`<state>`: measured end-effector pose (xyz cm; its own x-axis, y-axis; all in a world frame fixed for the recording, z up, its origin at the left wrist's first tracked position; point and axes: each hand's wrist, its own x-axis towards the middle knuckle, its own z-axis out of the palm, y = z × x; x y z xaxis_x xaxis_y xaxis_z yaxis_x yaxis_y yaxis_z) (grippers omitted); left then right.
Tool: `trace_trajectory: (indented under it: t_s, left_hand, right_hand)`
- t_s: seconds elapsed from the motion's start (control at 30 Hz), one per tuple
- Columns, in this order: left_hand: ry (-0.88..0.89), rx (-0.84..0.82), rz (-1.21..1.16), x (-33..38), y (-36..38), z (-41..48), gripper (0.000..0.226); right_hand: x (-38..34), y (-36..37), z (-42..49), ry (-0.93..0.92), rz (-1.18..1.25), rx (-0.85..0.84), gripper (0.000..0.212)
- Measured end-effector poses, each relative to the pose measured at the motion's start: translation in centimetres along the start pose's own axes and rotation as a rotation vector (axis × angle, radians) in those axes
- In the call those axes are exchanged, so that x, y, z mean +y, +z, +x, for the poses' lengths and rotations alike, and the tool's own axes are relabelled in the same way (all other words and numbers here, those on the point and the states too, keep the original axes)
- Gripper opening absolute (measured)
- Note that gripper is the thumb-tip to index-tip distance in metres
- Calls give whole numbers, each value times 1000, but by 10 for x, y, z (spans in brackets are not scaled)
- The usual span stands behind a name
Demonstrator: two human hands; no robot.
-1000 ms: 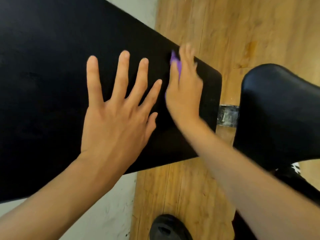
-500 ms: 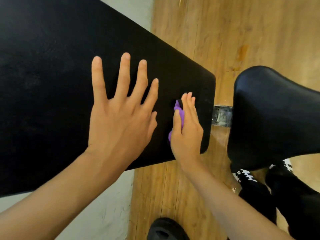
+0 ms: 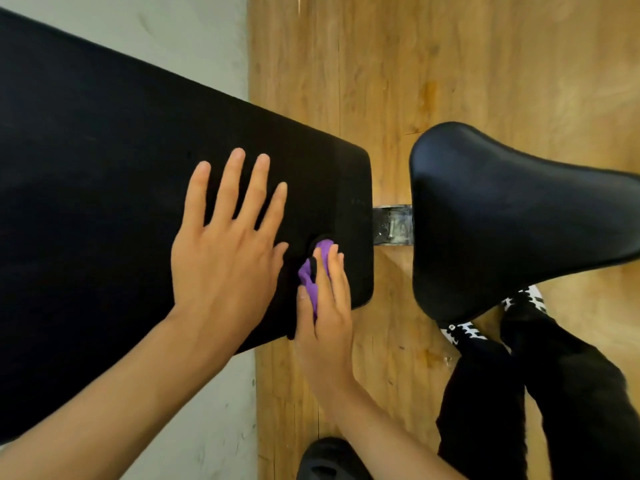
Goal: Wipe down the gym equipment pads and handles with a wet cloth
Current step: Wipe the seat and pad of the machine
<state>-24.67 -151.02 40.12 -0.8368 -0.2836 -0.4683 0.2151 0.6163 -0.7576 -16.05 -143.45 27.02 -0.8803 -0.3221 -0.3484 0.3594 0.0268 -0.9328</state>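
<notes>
Wiping in progress: left hand lies flat, fingers spread, on the long pad; right hand presses the purple cloth, fingers straight, on its near right corner; seat at right apparently not yet wiped.

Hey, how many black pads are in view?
2: the long bench pad under the purple cloth, and the seat pad beyond the metal bracket. Others may be out of view.
</notes>
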Motion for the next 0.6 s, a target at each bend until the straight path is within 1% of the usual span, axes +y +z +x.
trace_trajectory:
  t_s: [0.1, 0.17, 0.27, 0.3, 0.33, 0.4, 0.5, 0.53, 0.57, 0.6]
  left_hand:
    - [1, -7, 25, 5, 2, 2, 73]
    - [-3, -15, 38, 7, 3, 2, 73]
    - [-9, 1, 34, 11, 8, 4, 72]
    - [-10, 0, 36, 11, 9, 4, 72]
    - [-13, -6, 40, 12, 9, 5, 72]
    - [-14, -18, 40, 12, 9, 5, 73]
    - [-11, -34, 43, 12, 8, 5, 72]
    - [-13, -40, 41, 12, 7, 3, 72]
    - [-17, -39, 40, 13, 7, 4, 72]
    - [-20, -35, 35, 14, 7, 4, 72]
  right_hand:
    - [0, 1, 26, 7, 37, 10, 51]
    - [-9, 4, 82, -6, -18, 51, 50]
    - [-24, 2, 184, -37, -68, 66, 48]
    - [-25, 2, 200, -44, -78, 76, 48]
    - [-21, 4, 201, -40, -73, 92, 48]
    - [-10, 5, 153, -49, -15, 114, 48]
    - [9, -4, 33, -58, 58, 14, 52]
    - [14, -7, 8, -63, 69, -22, 53]
    - [16, -9, 2, -68, 57, -44, 53]
    - [12, -10, 18, -49, 18, -45, 51]
